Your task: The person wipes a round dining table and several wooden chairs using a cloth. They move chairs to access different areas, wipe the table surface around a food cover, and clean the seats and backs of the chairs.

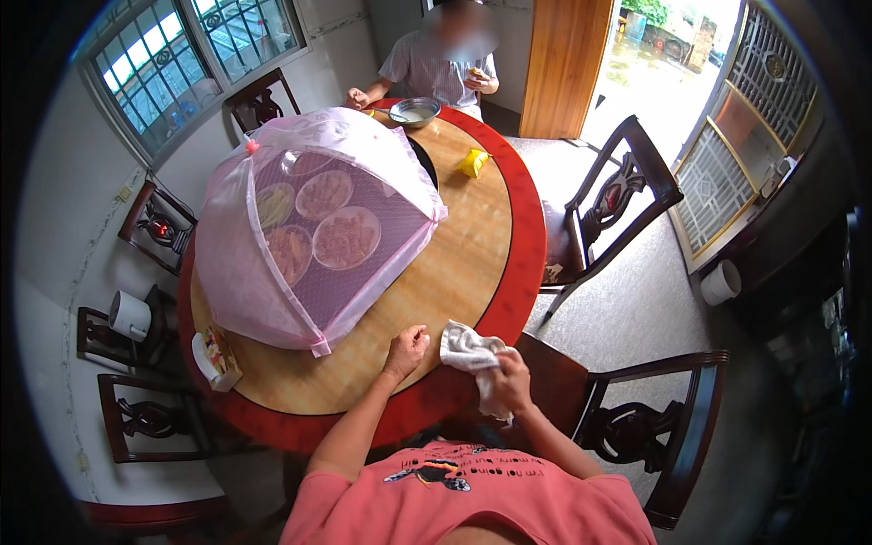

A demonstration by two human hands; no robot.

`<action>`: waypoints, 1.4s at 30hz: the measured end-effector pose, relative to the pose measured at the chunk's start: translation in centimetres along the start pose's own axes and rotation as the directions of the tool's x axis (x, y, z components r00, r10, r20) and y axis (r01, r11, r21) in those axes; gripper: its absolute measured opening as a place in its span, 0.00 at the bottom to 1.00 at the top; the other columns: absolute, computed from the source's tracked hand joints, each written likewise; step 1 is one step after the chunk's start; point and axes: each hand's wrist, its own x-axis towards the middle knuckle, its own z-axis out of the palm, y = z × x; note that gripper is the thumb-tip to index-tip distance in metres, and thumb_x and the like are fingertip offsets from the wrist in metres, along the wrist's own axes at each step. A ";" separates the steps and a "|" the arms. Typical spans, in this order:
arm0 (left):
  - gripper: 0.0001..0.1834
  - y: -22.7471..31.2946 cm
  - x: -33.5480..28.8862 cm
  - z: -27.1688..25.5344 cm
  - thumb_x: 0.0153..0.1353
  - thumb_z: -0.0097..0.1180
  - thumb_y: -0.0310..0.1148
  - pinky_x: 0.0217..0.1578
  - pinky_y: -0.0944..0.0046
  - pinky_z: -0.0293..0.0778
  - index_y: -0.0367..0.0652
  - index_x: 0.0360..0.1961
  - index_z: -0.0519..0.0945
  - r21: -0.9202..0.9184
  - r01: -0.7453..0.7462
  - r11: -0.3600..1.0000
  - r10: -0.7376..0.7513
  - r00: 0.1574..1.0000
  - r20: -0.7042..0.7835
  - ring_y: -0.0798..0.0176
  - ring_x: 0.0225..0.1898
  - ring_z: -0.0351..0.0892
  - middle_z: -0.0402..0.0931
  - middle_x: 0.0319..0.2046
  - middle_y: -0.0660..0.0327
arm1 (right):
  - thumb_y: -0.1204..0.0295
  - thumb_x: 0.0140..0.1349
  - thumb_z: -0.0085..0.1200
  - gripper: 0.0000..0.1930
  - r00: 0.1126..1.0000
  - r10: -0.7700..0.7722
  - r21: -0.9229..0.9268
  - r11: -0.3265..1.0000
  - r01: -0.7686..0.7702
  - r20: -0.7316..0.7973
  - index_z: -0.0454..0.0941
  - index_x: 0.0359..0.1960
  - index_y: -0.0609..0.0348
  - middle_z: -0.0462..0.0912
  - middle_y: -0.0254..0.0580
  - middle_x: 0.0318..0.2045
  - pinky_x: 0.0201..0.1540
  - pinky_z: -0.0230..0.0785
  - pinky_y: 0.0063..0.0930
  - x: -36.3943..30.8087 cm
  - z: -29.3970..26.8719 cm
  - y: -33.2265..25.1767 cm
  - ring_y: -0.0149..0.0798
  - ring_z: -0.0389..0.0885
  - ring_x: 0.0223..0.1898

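Round table, near side: your right hand (512, 381) grips a white cloth (470, 347) at the near-right rim.
Your left hand (408, 352) is loosely curled above or on the tan top, left of the cloth; you cannot tell from this view whether it touches. The round table (472, 250) has a wood-patterned top inside a red border. A pink mesh food cover (338, 295) takes up its left and middle, with plates of food visible beneath; a yellow packet (473, 163) and a metal bowl (415, 112) lie beyond, before a seated person (427, 68) at the far side. Around you: dark carved chairs, a barred window (191, 68) far left, a grey floor (627, 318), a white bucket (721, 282) at right, and a bright doorway (668, 77) far right.
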 end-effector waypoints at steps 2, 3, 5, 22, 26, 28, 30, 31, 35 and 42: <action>0.15 3.6 -2.0 0.6 0.58 0.52 0.33 0.33 0.65 0.74 0.33 0.42 0.76 -0.138 0.066 0.988 -0.067 0.998 -0.003 0.63 0.30 0.78 0.77 0.27 0.55 | 0.75 0.54 0.51 0.11 0.994 0.110 0.303 0.948 -0.098 -0.023 0.79 0.39 0.65 0.79 0.44 0.37 0.39 0.72 0.29 0.6 -1.0 0.2 0.37 0.79 0.36; 0.14 4.1 -2.7 1.0 0.58 0.52 0.33 0.33 0.65 0.74 0.33 0.42 0.76 -0.142 0.026 0.990 -0.032 0.999 -0.040 0.63 0.30 0.78 0.77 0.28 0.55 | 0.74 0.56 0.51 0.11 0.917 0.273 0.648 0.649 -0.399 0.291 0.78 0.39 0.67 0.80 0.42 0.37 0.39 0.71 0.26 1.0 -2.3 -0.6 0.31 0.78 0.35; 0.18 4.5 -3.6 2.1 0.59 0.54 0.34 0.39 0.64 0.73 0.34 0.47 0.74 -0.206 -0.011 0.978 0.004 0.999 -0.037 0.63 0.35 0.77 0.76 0.34 0.54 | 0.70 0.59 0.50 0.15 0.843 0.197 0.770 0.345 -0.537 0.500 0.75 0.44 0.67 0.80 0.44 0.38 0.42 0.72 0.27 1.3 -4.5 -2.8 0.33 0.79 0.36; 0.14 7.2 -7.6 1.7 0.61 0.48 0.32 0.43 0.63 0.73 0.36 0.44 0.76 -0.791 0.269 0.550 -0.269 0.953 0.137 0.63 0.39 0.78 0.78 0.37 0.59 | 0.42 0.61 0.36 0.35 0.579 -0.280 0.468 -0.376 -0.800 0.765 0.62 0.60 0.57 0.69 0.52 0.56 0.54 0.65 0.52 -1.6 -2.3 -2.3 0.51 0.72 0.52; 0.15 6.9 -6.6 -1.0 0.63 0.48 0.38 0.35 0.60 0.77 0.39 0.44 0.74 -0.911 0.212 0.353 -0.268 0.956 0.119 0.60 0.37 0.79 0.78 0.38 0.57 | 0.38 0.61 0.31 0.38 0.542 -0.277 0.450 -0.331 -0.829 0.794 0.62 0.60 0.57 0.68 0.52 0.56 0.56 0.63 0.51 -0.2 -0.6 -2.4 0.53 0.71 0.53; 0.16 6.2 -6.0 -2.5 0.63 0.49 0.40 0.37 0.60 0.77 0.40 0.44 0.73 -0.918 0.192 0.346 -0.233 0.966 0.114 0.60 0.38 0.78 0.77 0.39 0.58 | 0.33 0.58 0.26 0.43 0.555 -0.118 0.512 -0.267 -0.817 0.824 0.61 0.59 0.60 0.69 0.53 0.55 0.59 0.59 0.51 -0.2 -0.4 -1.8 0.54 0.67 0.56; 0.16 4.7 -5.5 -4.0 0.63 0.49 0.40 0.40 0.61 0.76 0.39 0.44 0.73 -0.859 0.133 0.495 -0.252 0.968 0.004 0.62 0.38 0.78 0.77 0.37 0.59 | 0.42 0.62 0.37 0.35 0.520 -0.090 0.471 -0.315 -0.824 0.849 0.63 0.58 0.62 0.71 0.53 0.53 0.57 0.62 0.50 0.2 0.1 -1.0 0.54 0.71 0.53; 0.15 4.0 -5.2 -4.6 0.63 0.49 0.39 0.39 0.62 0.76 0.39 0.44 0.73 -0.856 0.107 0.506 -0.269 0.962 -0.039 0.62 0.38 0.78 0.77 0.37 0.60 | 0.48 0.62 0.41 0.31 0.525 -0.014 0.504 -0.259 -0.824 0.851 0.64 0.56 0.64 0.73 0.53 0.51 0.56 0.63 0.49 0.2 0.4 -1.0 0.53 0.73 0.51; 0.14 1.4 -4.3 -6.8 0.63 0.51 0.40 0.35 0.64 0.75 0.38 0.39 0.76 -0.794 0.046 0.607 -0.305 0.935 -0.179 0.67 0.34 0.76 0.77 0.33 0.62 | 0.70 0.57 0.48 0.20 0.455 0.191 0.477 -0.093 -0.874 0.870 0.67 0.51 0.67 0.77 0.54 0.44 0.51 0.68 0.49 0.9 1.9 -0.8 0.51 0.77 0.44; 0.11 9.2 -10.1 -3.0 0.55 0.56 0.36 0.34 0.59 0.72 0.47 0.39 0.79 0.285 -0.418 0.863 0.452 0.890 -0.063 0.58 0.32 0.76 0.74 0.33 0.59 | 0.71 0.53 0.43 0.14 0.557 0.276 0.594 -0.072 -0.801 0.784 0.72 0.39 0.66 0.78 0.50 0.36 0.44 0.70 0.40 3.0 5.6 -1.2 0.46 0.77 0.36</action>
